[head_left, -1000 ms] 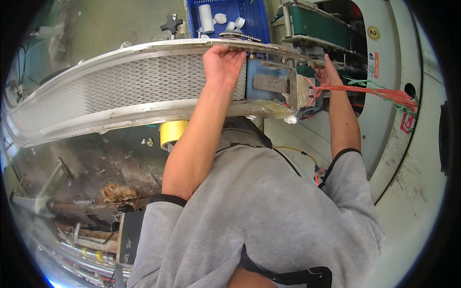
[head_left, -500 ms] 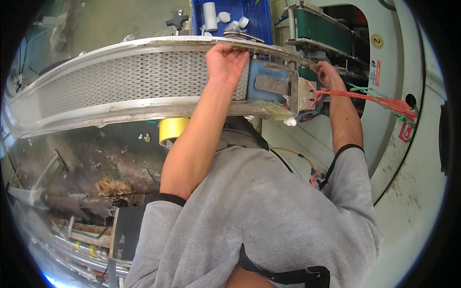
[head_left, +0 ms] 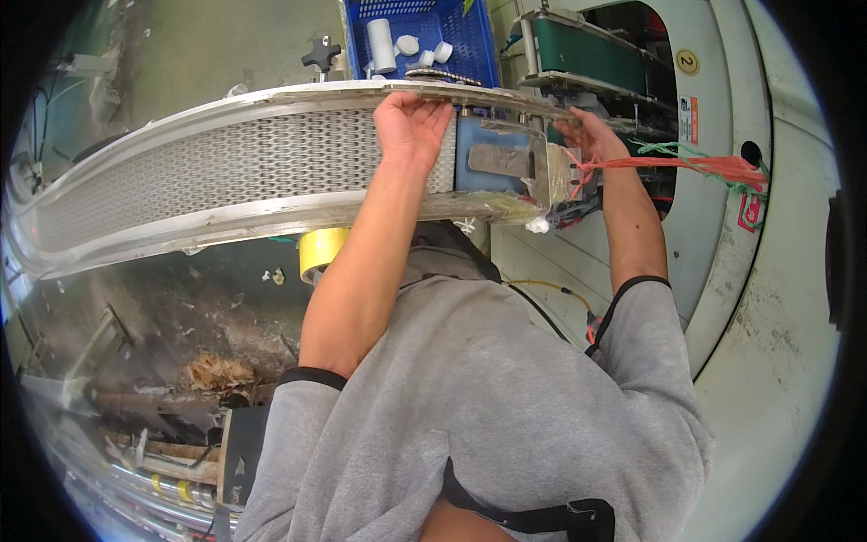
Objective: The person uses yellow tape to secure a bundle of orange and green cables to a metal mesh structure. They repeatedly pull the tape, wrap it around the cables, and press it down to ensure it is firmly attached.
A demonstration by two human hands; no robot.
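A long curved conveyor with a metal mesh belt (head_left: 271, 149) runs across in front of me, with a metal side rail (head_left: 334, 90) along its far edge. My left hand (head_left: 413, 126) is at this rail, palm turned up. Its fingers are curled against the rail, and their tips are partly hidden. Farther right, my right hand (head_left: 591, 135) holds the rail's right end, thumb and forefinger at its tip and the other fingers bent below. Between the hands lies a blue plate (head_left: 488, 135) at the belt's end. Red string (head_left: 668, 163) is tied to a bracket beside my right wrist.
A blue crate (head_left: 461, 27) with white cylinders and caps stands beyond the rail. A black star knob (head_left: 321, 54) rises left of it. Yellow tape roll (head_left: 321, 251) hangs at the near rail. A green belt unit (head_left: 591, 50) sits inside the pale machine housing (head_left: 722, 298) at right.
The view has shifted slightly, so the conveyor and crate appear farther left. My right hand has moved a little inward, with more of its fingers showing. My left hand stays at the rail.
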